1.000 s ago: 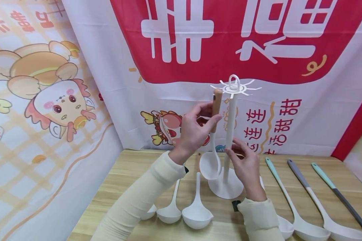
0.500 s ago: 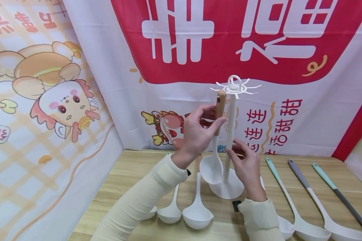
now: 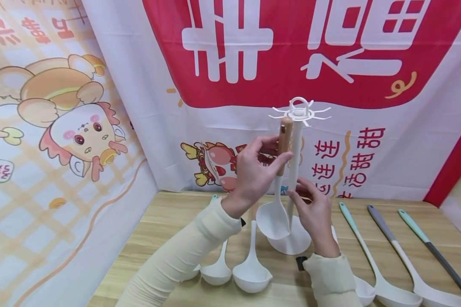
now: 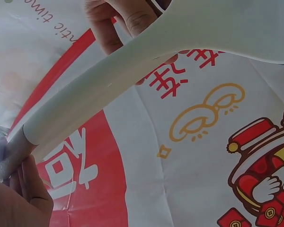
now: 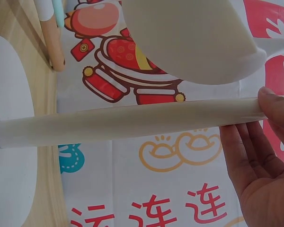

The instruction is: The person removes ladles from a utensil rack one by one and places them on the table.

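Note:
In the head view my left hand (image 3: pixel 255 168) pinches the wooden handle of a white ladle (image 3: pixel 272 219), thumb on the near side. The ladle hangs upright, bowl down, just left of a white utensil stand (image 3: pixel 292 245). Its handle top, with a hole, is right under the stand's ring of hooks (image 3: pixel 299 114); whether they touch I cannot tell. My right hand (image 3: pixel 313 209) holds the stand's pole (image 5: pixel 132 120) between thumb and fingers, below mid-height. In the left wrist view the ladle's neck (image 4: pixel 85 101) crosses in front, partly hiding the pole and right-hand fingers (image 4: pixel 132 19).
Left of the stand, several white ladles (image 3: pixel 251 275) lie on the wooden table (image 3: pixel 138 256). To the right lie more white-headed utensils, a green-handled ladle (image 3: pixel 355 232) and a grey-handled one (image 3: pixel 392 238) among them, beside a dark-shafted utensil (image 3: pixel 442 251). A printed cloth (image 3: pixel 223 123) hangs behind.
My left hand has brought the ladle a little to the right, closer to the pole, and slightly down. The ring of hooks has turned slightly. My right hand stays on the pole.

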Demonstrator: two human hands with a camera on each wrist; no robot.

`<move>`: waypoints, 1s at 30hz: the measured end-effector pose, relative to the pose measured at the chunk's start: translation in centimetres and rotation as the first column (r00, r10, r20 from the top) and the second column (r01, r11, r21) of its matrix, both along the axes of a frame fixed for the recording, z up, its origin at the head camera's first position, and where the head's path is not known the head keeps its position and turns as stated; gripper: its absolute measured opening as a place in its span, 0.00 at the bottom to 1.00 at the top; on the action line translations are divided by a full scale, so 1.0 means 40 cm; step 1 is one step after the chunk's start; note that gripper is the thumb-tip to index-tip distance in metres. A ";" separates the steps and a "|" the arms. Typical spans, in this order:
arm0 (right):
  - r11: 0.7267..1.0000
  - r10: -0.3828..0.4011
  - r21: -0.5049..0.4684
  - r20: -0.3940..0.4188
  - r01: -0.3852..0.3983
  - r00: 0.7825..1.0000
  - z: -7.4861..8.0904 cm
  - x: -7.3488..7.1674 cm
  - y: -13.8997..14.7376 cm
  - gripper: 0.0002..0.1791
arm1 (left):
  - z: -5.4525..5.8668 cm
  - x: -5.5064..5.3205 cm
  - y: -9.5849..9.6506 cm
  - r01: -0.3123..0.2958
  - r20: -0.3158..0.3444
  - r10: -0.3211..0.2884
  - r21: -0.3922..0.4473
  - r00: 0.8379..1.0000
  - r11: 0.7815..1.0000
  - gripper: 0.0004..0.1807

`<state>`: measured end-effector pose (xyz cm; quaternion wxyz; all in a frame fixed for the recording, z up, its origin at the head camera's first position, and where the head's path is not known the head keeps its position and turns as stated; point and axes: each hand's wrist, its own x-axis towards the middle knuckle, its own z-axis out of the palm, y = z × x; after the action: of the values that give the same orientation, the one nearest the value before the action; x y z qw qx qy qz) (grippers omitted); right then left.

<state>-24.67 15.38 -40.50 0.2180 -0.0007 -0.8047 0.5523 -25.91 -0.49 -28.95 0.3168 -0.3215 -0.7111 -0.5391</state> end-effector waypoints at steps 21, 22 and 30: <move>1.000 0.001 -0.011 0.022 -0.001 1.000 0.002 0.000 -0.002 0.25 | 0.013 0.000 -0.002 -0.030 -0.044 0.030 -0.005 0.999 1.000 0.23; 1.000 0.002 -0.011 0.020 -0.002 1.000 0.002 0.000 -0.002 0.25 | 0.015 -0.001 -0.003 -0.031 -0.047 0.030 -0.005 0.998 1.000 0.23; 1.000 -0.003 -0.008 0.020 0.003 1.000 0.000 -0.004 -0.002 0.25 | 0.030 -0.002 -0.009 -0.028 -0.050 0.027 -0.024 0.998 0.999 0.23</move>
<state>-24.81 15.30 -40.52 0.2109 -0.0082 -0.8046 0.5551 -26.01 -0.85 -27.73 0.3376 -0.3288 -0.7140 -0.5178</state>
